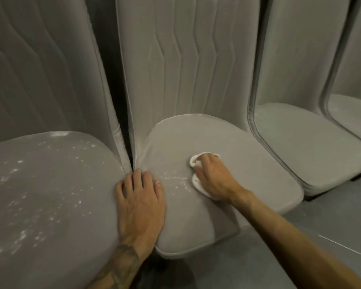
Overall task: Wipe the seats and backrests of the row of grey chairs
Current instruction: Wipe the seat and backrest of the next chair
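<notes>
In the lower middle of the frame the right hand (212, 176) presses a bunched white cloth (196, 183) onto the middle chair seat (248, 163), fingers curled over the cloth so that only its edges show. Just to the left of the cloth lies a thin line of white specks (175, 180). One risk is that a stroke to the left pushes this dust toward the left hand (141, 197). That hand lies flat, fingers spread and straight, across the seam where the middle seat meets the left chair seat (50, 195), and dust could drop into the dark gap between the two chairs. The small, crumpled cloth probably fills quickly, and then it would smear powder into the soft grey fabric rather than lift it. The left seat is heavily speckled at the lower left and not yet wiped, so the bracing palm may carry dust back onto cleaned fabric. Pale flecks also cling to the ribbed middle backrest (175, 69); wiping that later would likely shed them onto the seat below. The right chair seat (311, 147) looks clean.
</notes>
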